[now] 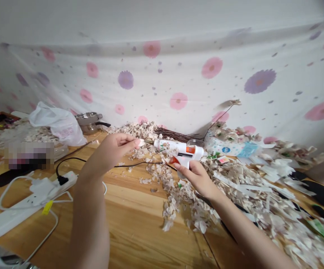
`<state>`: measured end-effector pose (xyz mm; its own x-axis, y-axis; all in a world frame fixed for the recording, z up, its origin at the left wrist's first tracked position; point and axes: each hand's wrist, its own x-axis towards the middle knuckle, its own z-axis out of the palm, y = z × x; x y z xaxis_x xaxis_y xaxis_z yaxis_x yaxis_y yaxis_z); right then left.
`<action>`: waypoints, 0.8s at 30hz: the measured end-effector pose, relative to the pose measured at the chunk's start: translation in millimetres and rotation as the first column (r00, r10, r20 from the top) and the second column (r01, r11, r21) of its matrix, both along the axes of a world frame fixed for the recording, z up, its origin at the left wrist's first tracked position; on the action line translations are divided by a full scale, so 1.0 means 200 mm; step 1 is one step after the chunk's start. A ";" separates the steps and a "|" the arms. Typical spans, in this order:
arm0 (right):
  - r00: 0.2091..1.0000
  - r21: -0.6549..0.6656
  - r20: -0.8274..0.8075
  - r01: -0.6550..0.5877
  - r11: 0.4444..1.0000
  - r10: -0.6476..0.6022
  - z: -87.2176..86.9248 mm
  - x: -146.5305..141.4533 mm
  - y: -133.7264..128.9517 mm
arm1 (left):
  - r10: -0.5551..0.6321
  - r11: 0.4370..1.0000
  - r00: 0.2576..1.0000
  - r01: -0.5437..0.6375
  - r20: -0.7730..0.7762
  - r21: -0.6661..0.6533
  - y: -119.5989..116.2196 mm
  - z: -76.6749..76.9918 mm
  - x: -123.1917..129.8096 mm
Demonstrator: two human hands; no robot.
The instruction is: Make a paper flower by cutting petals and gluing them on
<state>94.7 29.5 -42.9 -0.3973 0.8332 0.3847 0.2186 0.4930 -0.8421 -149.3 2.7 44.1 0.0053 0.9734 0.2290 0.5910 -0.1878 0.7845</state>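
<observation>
- The left hand point(118, 149) closes its fingertips in a pinch on a small pale petal piece point(141, 142), above the middle of the wooden table point(139, 213).
- The right hand point(198, 177) grips the handle of a white glue gun point(171, 147); its nozzle end points at the pinched piece, though whether they touch I cannot tell.
- Loose pale petals point(279, 220) spread toward the table's right edge.
- Dark twigs point(175, 133) lie near the far edge, a metal pot point(88, 125) farther left.
- A white power strip point(18, 212) lies toward the near left corner.
</observation>
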 end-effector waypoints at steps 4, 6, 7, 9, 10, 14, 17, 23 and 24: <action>0.999 0.024 0.035 0.011 1.000 -0.011 0.00 0.02 0.00 | 0.005 1.000 1.000 -0.005 -0.016 -0.005 0.00 0.00 0.01; 0.999 0.033 0.050 0.009 0.999 -0.011 -0.01 0.02 0.00 | 0.003 1.000 1.000 -0.003 -0.015 -0.003 0.00 0.01 0.01; 0.998 0.036 0.056 0.012 0.999 -0.014 -0.01 0.02 0.00 | 0.000 1.000 1.000 0.000 -0.016 -0.001 0.00 0.01 0.01; 0.997 0.033 0.069 0.022 0.999 -0.024 -0.01 0.03 0.00 | -0.004 1.000 1.000 0.004 -0.026 0.004 0.00 0.01 0.02; 0.997 0.029 0.075 0.024 0.999 -0.026 -0.01 0.03 0.00 | -0.004 1.000 0.999 0.004 -0.031 0.008 -0.01 0.01 0.02; 0.997 0.021 0.081 0.005 1.000 -0.006 -0.01 0.03 0.00 | -0.007 1.000 0.999 0.008 -0.042 0.014 -0.01 0.02 0.02; 0.998 0.022 0.065 -0.006 1.000 0.004 -0.01 0.03 0.00 | -0.007 1.000 0.999 0.008 -0.045 0.008 -0.01 0.02 0.02; 0.997 0.033 0.079 0.003 0.999 -0.005 -0.01 0.02 -0.01 | 0.010 1.000 0.999 -0.010 -0.052 0.014 -0.02 0.02 0.02; 0.996 0.033 0.084 0.006 0.999 -0.009 -0.01 0.02 -0.01 | 0.011 1.000 0.999 -0.010 -0.045 0.019 -0.02 0.02 0.03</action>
